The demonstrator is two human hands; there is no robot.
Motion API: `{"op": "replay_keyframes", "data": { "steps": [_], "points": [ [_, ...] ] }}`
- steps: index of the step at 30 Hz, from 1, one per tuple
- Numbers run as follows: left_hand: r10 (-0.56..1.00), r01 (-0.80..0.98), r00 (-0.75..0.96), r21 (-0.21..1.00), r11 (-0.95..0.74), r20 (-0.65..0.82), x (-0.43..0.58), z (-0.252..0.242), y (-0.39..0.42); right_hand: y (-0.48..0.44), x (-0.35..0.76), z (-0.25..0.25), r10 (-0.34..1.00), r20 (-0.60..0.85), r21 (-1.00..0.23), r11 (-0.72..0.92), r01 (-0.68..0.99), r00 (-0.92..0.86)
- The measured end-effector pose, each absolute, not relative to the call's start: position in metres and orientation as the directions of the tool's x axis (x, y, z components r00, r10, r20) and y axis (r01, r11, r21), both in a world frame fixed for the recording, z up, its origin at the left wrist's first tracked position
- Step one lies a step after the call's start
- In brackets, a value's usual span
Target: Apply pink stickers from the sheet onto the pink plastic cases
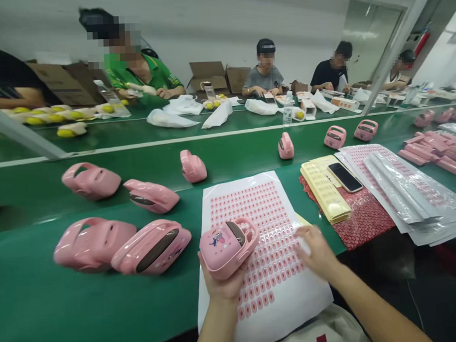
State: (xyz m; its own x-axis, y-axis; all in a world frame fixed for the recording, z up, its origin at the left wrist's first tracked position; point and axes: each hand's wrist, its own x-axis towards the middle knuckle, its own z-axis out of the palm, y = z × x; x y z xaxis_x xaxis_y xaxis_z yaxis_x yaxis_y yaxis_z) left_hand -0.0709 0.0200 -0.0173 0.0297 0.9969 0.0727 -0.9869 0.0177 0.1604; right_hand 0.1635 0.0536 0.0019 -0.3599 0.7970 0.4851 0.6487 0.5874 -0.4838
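Observation:
My left hand point(224, 286) holds up a glossy pink case-like device point(221, 248) with a loop handle, a dark strip and a small cartoon print. It is tilted, above a white sheet of small pink stickers point(268, 262) in rows. At that sheet's right side is my right hand point(316, 251), somewhat blurred, its fingers bent together; whatever is between them cannot be made out. Left of the sheet, two more pink devices point(156, 247) lie side by side on the green table.
More pink devices point(91, 180) rest along the green belt point(235, 158). On the right are yellow sheets point(322, 187), a phone point(345, 177), red bubble wrap point(364, 216), bagged sticker sheets point(401, 195) and pink parts point(437, 151). Several people sit across the line among white bags and boxes.

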Motion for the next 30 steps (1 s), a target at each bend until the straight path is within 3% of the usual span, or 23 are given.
{"op": "replay_keyframes", "data": {
  "steps": [1,3,5,8,11,13,16,21,25,30],
  "points": [
    [0.997,-0.987,0.022,0.163,0.01,0.074,-0.072,-0.019,0.02,0.036,0.151,-0.003,0.732,0.445,-0.487,0.681,0.546,-0.516],
    [0.997,-0.985,0.006,0.174,-0.008,0.076,-0.072,-0.024,0.021,0.007,0.131,-0.015,0.666,0.38,-0.484,0.735,0.475,-0.642],
    [0.997,-0.982,-0.014,0.185,-0.027,0.071,-0.072,-0.027,0.02,-0.01,0.122,-0.028,0.645,0.404,-0.431,0.759,0.487,-0.649],
    [0.998,-0.981,-0.04,0.186,-0.05,0.057,-0.068,-0.026,0.02,-0.017,0.118,-0.044,0.589,0.555,-0.325,0.803,0.499,-0.587],
    [0.995,-0.984,-0.025,0.172,-0.042,0.1,-0.063,-0.019,0.021,-0.016,0.118,-0.051,0.553,0.637,-0.3,0.82,0.488,-0.537],
    [0.992,-0.987,-0.009,0.158,-0.029,0.128,-0.061,-0.014,0.021,-0.017,0.117,-0.048,0.592,0.616,-0.377,0.801,0.465,-0.519],
    [0.993,-0.99,-0.012,0.141,-0.028,0.114,-0.058,-0.01,0.021,-0.017,0.113,-0.031,0.734,0.515,-0.623,0.676,0.394,-0.444],
    [0.99,-0.993,0.053,0.112,0.039,0.127,-0.043,-0.007,0.017,0.009,0.098,0.016,0.915,0.378,-0.909,0.395,0.132,-0.14],
    [0.966,-0.987,0.143,0.106,0.123,0.214,-0.023,0.003,0.013,0.029,0.082,0.04,0.966,0.258,-0.965,0.257,-0.06,-0.017],
    [0.964,-0.988,0.15,0.059,0.14,0.219,-0.011,0.008,0.008,0.026,0.073,0.036,0.966,0.257,-0.965,0.258,-0.041,0.025]
  ]
}}
